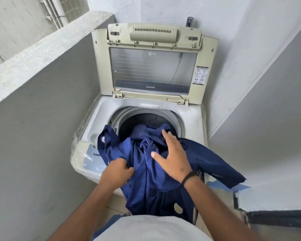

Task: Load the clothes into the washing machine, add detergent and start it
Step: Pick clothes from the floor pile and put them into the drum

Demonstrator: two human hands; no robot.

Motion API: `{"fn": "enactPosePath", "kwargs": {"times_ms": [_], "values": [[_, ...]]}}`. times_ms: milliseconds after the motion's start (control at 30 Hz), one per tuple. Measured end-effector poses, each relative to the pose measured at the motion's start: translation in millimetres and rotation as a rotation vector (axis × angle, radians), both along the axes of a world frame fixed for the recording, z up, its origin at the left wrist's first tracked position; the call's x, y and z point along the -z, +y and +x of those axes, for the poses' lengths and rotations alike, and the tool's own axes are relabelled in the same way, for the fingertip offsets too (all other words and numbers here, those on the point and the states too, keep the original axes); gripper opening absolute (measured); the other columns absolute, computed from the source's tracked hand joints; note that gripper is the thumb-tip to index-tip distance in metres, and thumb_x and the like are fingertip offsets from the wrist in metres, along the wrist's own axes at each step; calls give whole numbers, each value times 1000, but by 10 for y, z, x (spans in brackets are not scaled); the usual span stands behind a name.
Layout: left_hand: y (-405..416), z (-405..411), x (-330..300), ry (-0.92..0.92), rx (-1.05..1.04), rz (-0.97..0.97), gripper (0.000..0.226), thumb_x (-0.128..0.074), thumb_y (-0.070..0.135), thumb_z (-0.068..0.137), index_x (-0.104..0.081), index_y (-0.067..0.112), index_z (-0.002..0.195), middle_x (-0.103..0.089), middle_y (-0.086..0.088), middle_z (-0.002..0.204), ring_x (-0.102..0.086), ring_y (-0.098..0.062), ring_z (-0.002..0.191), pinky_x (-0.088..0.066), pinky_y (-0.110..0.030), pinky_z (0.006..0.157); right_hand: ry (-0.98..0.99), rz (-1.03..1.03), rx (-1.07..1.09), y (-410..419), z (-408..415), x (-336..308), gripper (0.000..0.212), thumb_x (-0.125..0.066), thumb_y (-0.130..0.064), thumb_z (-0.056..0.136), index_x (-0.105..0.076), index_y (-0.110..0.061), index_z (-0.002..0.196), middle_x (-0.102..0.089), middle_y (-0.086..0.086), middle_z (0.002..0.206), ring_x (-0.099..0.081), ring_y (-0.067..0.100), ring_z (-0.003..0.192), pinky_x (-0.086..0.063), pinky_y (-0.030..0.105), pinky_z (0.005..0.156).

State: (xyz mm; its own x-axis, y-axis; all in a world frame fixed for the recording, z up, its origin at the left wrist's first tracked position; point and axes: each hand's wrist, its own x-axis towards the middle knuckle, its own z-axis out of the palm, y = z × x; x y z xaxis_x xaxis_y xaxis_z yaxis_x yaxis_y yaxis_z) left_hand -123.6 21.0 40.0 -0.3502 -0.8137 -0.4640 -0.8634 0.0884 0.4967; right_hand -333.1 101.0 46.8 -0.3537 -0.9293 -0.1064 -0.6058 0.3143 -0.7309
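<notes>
Left hand (117,168) was clenched on a bunched fold of the navy garment (146,164), apparently to lift the slack hanging below that grip over the machine's front edge. Cloth was thin and limp, deeply creased; a sleeve trailed left of the grip over the plastic-wrapped control panel (89,157). Right hand (172,156) lay flat on the cloth, fingers spread and straight, pressing rather than grasping, probably feeding it forward. Beyond its fingertips the garment's top dipped into the round drum opening (134,119); the glass-panelled lid (153,70) stood upright behind.
</notes>
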Motion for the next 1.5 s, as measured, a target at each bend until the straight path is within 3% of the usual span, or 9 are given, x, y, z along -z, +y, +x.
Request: {"fn": "enactPosePath", "kwargs": {"times_ms": [267, 400, 500, 633, 767, 933, 1133, 1367, 1500], "values": [[-659, -400, -295, 716, -436, 15, 35, -59, 34, 90, -39, 21, 66, -36, -5, 56, -36, -15, 52, -33, -31, 51, 30, 61, -43, 660, -191, 226, 101, -52, -88, 69, -22, -41, 153, -20, -13, 163, -7, 7, 152, -21, 40, 123], [-1008, -432, -612, 1036, -432, -8, 36, -64, 54, 88, -63, 19, 96, -63, -3, 90, -58, -16, 84, -47, -36, 77, 67, 13, -50, 651, -159, 203, 99, -49, -90, 69, -37, -33, 150, -37, -11, 156, -21, 11, 149, -25, 40, 121], [-1013, -350, -528, 791, -191, 35, 89, -72, 67, 75, -44, 22, 146, -48, 7, 147, -46, -9, 134, -37, -34, 114, 129, 22, -51, 603, -195, 301, 81, -58, -72, 78, -51, -24, 143, -50, -4, 147, -38, 18, 142, -33, 44, 117], [-597, -124, -105, 391, 29, -87, 96, -79, 47, 80, -29, 18, 157, -37, 7, 155, -36, -13, 143, -31, -29, 116, 286, -127, 36, 526, -152, 404, 42, -59, -15, 81, -69, -13, 122, -72, 6, 118, -66, 31, 110, -52, 50, 96], [-268, 168, 155, 267, -7, -222, 87, -72, 64, 77, -45, 23, 148, -53, 1, 145, -50, -20, 133, -44, -35, 108, 185, -164, 285, 326, -245, 225, 24, -55, 1, 87, -69, -8, 104, -71, 13, 86, -67, 33, 76, -58, 42, 67], [52, 248, 142, 229, -196, -379, 71, -75, 68, 72, -52, 32, 130, -48, 6, 126, -48, -15, 119, -52, -36, 93, -478, -321, 505, -232, -317, -268, 36, -38, 6, 86, -65, -18, 89, -68, 17, 92, -71, 29, 79, -62, 52, 65], [34, 270, 121, 155, -153, -324, 31, -70, 50, 88, -58, 28, 107, -47, 7, 107, -60, -13, 85, -49, -30, 73, -224, -102, -28, -539, -282, -321, 66, -62, -28, 94, -32, -28, 153, -38, -1, 156, -35, 14, 144, -31, 37, 119], [-542, 321, -184, 151, 30, -284, 24, -67, 30, 92, -55, 19, 75, -60, 2, 68, -57, -19, 67, -45, -33, 62, 131, 199, 1, 112, -391, -27, 76, -68, -69, 74, -50, -30, 136, -48, 0, 130, -49, 20, 122, -46, 38, 103], [-1012, 188, -753, 719, -330, -321, 17, -67, 28, 92, -60, 22, 78, -51, 5, 54, -43, -8, 45, -37, -24, 47, 181, 427, -76, 343, -329, 13, 98, -54, -92, 61, -46, -31, 137, -54, -1, 133, -59, 19, 114, -52, 36, 92]]}}
